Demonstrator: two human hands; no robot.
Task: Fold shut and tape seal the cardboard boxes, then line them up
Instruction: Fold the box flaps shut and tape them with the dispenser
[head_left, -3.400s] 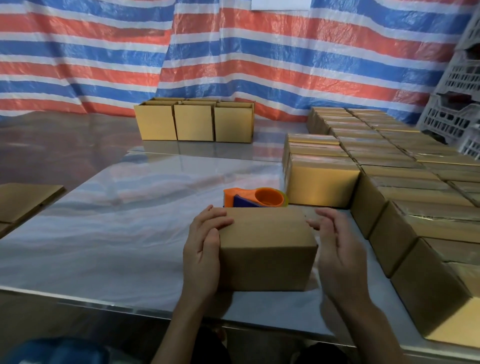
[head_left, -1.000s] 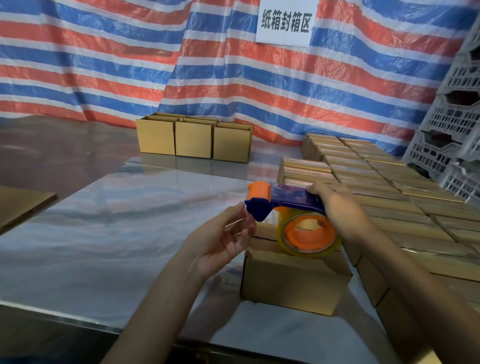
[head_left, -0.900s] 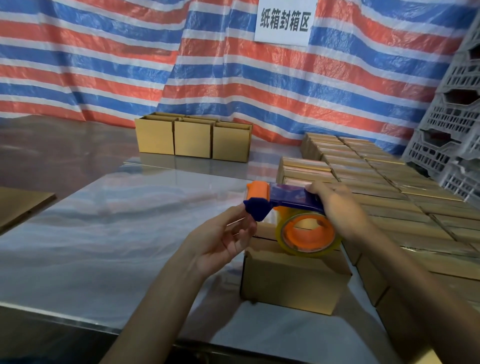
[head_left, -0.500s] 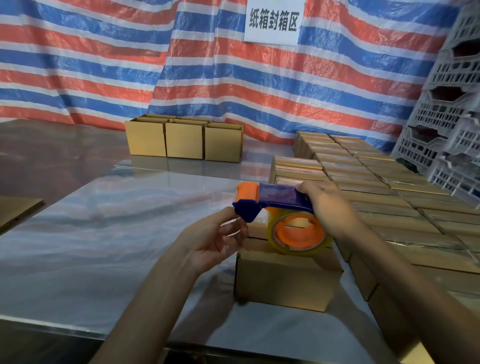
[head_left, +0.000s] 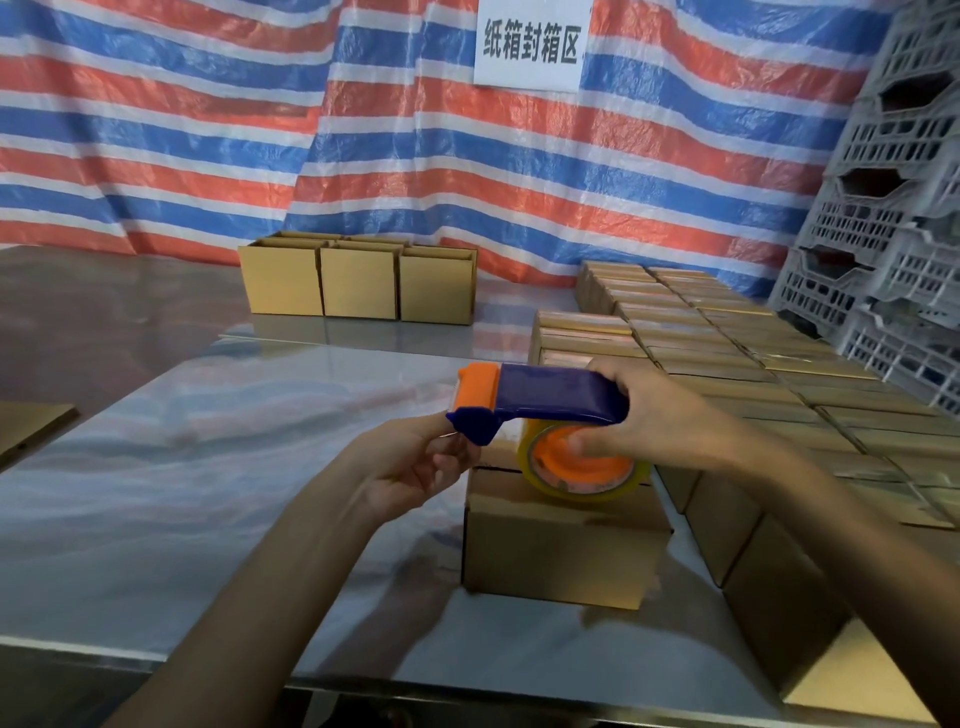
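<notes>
A closed cardboard box (head_left: 561, 551) sits on the shiny metal table (head_left: 182, 493) in front of me. Just above it my right hand (head_left: 670, 421) grips the blue and orange tape dispenser (head_left: 540, 400), with its yellowish tape roll (head_left: 582, 467) hanging over the box top. My left hand (head_left: 410, 462) is at the dispenser's front end, fingertips pinching at the tape end under the blue nose; the tape itself is too thin to make out.
Several sealed boxes (head_left: 727, 353) fill the right side of the table in rows. Three open boxes (head_left: 358, 283) stand at the back. White plastic crates (head_left: 893, 234) are stacked at the far right. A flat cardboard sheet (head_left: 31, 421) lies at the left edge.
Since 3.4 s ago both hands left the box sides; my right hand picked up the dispenser. In the last second the hands and dispenser stayed nearly still above the box.
</notes>
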